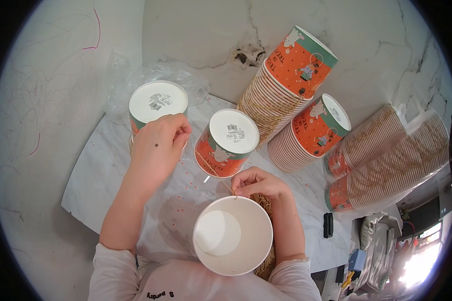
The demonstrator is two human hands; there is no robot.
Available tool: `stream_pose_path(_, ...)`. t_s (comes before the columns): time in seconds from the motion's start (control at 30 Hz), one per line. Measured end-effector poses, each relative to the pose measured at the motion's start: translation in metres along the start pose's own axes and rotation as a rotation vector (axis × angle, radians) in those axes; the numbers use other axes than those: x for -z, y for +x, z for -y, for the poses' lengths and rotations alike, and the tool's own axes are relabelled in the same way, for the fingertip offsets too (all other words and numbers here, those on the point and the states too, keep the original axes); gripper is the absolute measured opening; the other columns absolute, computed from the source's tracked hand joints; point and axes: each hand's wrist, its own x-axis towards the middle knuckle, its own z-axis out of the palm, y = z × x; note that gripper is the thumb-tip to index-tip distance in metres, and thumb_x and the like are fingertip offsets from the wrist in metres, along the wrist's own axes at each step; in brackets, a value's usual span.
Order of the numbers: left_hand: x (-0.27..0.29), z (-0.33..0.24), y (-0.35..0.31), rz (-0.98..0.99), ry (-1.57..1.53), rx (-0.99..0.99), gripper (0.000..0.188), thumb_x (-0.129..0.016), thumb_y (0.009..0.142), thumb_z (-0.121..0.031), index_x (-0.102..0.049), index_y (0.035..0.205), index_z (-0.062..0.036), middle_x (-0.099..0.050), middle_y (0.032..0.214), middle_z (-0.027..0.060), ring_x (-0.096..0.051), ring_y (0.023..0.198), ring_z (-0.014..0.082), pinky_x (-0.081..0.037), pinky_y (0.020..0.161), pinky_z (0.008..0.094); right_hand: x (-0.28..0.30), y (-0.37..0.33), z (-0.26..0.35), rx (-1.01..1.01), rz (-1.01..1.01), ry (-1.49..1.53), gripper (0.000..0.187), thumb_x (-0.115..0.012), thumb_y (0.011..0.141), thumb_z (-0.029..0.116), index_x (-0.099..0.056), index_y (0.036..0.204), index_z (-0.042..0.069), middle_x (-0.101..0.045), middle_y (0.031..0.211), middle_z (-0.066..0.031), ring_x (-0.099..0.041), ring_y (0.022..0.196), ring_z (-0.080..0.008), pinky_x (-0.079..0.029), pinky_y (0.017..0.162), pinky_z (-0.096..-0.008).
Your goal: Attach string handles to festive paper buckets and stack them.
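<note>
An open white paper bucket point(256, 233) stands against my body, its mouth facing up and nothing inside. At its far rim my right hand point(263, 183) pinches a thin tan cord point(225, 184), which stretches up and left past an upside-down orange and green paper bucket point(218, 155). My left hand point(160, 143) is raised with its fingers curled in, in front of another upturned bucket point(158, 100) at the left. Whatever its fingertips hold, if anything, is hidden. Beneath my right forearm lies a bundle of tan cords point(264, 203), partly covered by the bucket.
A tall leaning stack of orange paper buckets point(278, 90) with cord handles stands behind, with a shorter stack point(306, 130) beside it. Plastic-wrapped stacks point(386, 168) lie at the right. A small black object point(328, 226) rests on the marble-look table point(98, 185); clear plastic film point(120, 78) is at the back left.
</note>
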Motion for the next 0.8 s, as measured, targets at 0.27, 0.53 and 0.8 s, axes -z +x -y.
stream_pose_path(0.27, -0.005, 0.002, -0.009, 0.356, 0.239, -0.249, 0.025, -0.069, 0.088, -0.011, -0.064, 0.112, -0.0028, -0.07, 0.109, 0.0132, -0.069, 0.097, 0.0281, -0.054, 0.083, 0.0408, 0.003, 0.0, -0.006, 0.006, 0.023, 0.008, 0.013, -0.072, 0.095, 0.013, -0.069, 0.095, -0.001, -0.068, 0.089, -0.0005, -0.061, 0.082, -0.0065, -0.047, 0.073, -0.0231)
stream_pose_path(0.53, -0.049, -0.004, -0.023, 0.743, -0.11, -0.375, 0.021, -0.065, 0.092, -0.018, -0.065, 0.106, -0.0025, -0.069, 0.102, 0.0159, -0.068, 0.095, 0.0359, -0.053, 0.08, 0.0478, -0.003, 0.0, -0.006, -0.018, -0.009, -0.02, 0.012, -0.068, 0.099, 0.012, -0.068, 0.095, 0.001, -0.067, 0.093, 0.0015, -0.059, 0.087, -0.006, -0.047, 0.08, -0.0241)
stream_pose_path(0.8, -0.055, -0.004, -0.022, 0.841, -0.132, -0.357, 0.022, -0.066, 0.092, -0.022, -0.068, 0.094, -0.0005, -0.07, 0.086, 0.0179, -0.069, 0.082, 0.0369, -0.053, 0.071, 0.0465, -0.011, -0.001, 0.003, -0.011, 0.003, -0.019, 0.012, -0.067, 0.1, 0.012, -0.069, 0.097, 0.001, -0.066, 0.093, 0.0028, -0.057, 0.087, -0.0049, -0.046, 0.08, -0.0236)
